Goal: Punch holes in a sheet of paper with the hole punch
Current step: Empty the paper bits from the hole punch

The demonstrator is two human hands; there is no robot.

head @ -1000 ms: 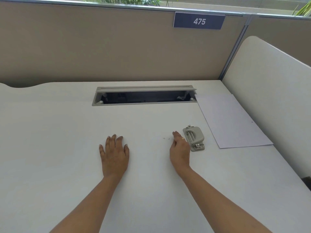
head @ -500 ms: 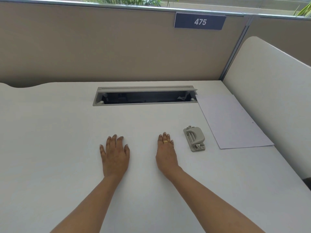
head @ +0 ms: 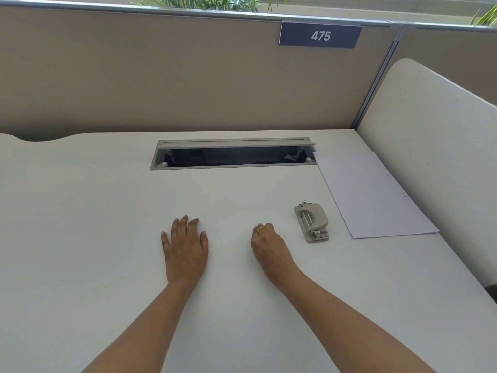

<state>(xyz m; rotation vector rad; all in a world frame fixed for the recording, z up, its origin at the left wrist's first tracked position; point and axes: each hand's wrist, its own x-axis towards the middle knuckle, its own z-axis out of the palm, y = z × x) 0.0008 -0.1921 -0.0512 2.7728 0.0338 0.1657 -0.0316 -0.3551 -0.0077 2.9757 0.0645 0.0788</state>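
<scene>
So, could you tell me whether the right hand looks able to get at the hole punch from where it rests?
Probably yes. The right hand lies empty on the desk just left of the hole punch, with only bare desk between them.

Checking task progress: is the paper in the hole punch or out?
Out. The paper lies flat on the desk, right of the hole punch, with bare desk between them.

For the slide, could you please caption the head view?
Both hands, left hand and right hand, rest empty on the desk beside hole punch and paper.
</scene>
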